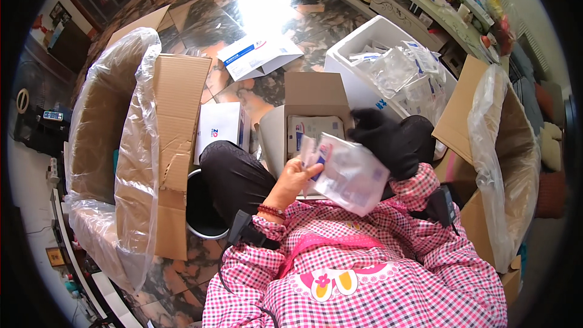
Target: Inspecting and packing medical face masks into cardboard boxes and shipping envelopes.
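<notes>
While her bare left hand [296, 176] pinched a clear packet [349, 173] and the gloved right hand [388, 140] closed on its top (mid-frame), packing it into the open carton [313, 106] seemingly came next.

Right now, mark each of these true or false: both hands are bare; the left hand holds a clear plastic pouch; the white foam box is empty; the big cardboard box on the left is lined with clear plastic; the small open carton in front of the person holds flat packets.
1. Both hands are bare. False: the right hand wears a black glove; the left hand is bare.
2. The left hand holds a clear plastic pouch. True.
3. The white foam box is empty. False: it is full of clear plastic packets.
4. The big cardboard box on the left is lined with clear plastic. True.
5. The small open carton in front of the person holds flat packets. True.
</notes>
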Motion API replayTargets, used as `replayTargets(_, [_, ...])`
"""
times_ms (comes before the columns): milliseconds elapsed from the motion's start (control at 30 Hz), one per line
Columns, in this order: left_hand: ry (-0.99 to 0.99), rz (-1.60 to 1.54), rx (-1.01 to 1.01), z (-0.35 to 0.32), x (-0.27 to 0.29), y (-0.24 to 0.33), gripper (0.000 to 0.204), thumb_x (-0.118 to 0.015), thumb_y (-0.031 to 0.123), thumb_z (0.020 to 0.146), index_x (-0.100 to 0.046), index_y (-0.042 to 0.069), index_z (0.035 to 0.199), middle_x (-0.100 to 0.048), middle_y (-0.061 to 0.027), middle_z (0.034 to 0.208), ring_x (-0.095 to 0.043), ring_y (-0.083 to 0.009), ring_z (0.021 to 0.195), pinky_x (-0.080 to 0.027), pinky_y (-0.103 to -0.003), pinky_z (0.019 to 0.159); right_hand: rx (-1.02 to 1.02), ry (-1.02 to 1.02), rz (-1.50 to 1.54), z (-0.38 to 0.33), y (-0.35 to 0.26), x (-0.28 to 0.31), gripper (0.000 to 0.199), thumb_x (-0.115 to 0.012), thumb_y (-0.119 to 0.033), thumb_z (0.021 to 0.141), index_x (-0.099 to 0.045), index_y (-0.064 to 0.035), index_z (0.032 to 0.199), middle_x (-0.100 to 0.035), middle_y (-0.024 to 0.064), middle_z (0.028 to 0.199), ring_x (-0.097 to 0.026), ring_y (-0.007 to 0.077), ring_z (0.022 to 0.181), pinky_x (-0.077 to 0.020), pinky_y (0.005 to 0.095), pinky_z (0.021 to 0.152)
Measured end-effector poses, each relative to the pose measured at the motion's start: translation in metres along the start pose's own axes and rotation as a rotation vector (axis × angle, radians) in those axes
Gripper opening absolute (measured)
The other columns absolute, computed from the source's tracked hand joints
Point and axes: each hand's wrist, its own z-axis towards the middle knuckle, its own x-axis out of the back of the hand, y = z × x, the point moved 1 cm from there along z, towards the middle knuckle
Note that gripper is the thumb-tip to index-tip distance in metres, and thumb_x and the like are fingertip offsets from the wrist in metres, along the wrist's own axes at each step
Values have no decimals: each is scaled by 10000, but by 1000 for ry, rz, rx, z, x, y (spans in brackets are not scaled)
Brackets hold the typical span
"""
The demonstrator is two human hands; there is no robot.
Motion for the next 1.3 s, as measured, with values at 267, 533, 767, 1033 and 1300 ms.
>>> replayTargets(267, [325,-503,-23,11,11,-27,178,-698,153,935,-653,26,1050,-690,-17,920,-633,-99,799,-504,-261,740,-577,-207,1160,-28,8,-9,485,-663,-54,924,-505,-10,1381,-679,89,1101,-627,164,1004,-500,286,892])
replayTargets(533, [331,117,38,14,7,-52,967,-844,284,792,-238,-94,1444,-610,-182,1224,-574,-209,1167,-487,-346,963,41,57,-316,-39,8,-17,308,-635,-249,937,-671,-30,1151,-693,194,1008,-688,321,870,-524,374,768])
replayTargets(767, [-154,1188,-148,-17,-19,-63,388,-734,326,784,-685,39,1041,-704,-210,920,-682,-392,881,-541,-477,763,-34,-113,-913,-25,41,-21,330,-423,-301,994,-664,-253,1214,-659,133,1120,-626,331,1030,-509,461,818])
replayTargets(1033, [118,1101,-295,1,-31,-93,174,-566,111,805,-698,71,912,-689,-200,821,-680,-393,802,-531,-481,693,504,230,-671,-33,3,-20,121,-680,-203,849,-693,-87,881,-636,139,732,-633,333,679,-476,445,597])
replayTargets(1300, [-7,1228,-350,7,-49,-100,172,-564,112,800,-706,57,879,-694,-196,798,-696,-367,776,-549,-463,681,537,193,-733,-34,16,-19,112,-699,-185,805,-697,-87,859,-630,129,749,-621,319,687,-471,439,625])
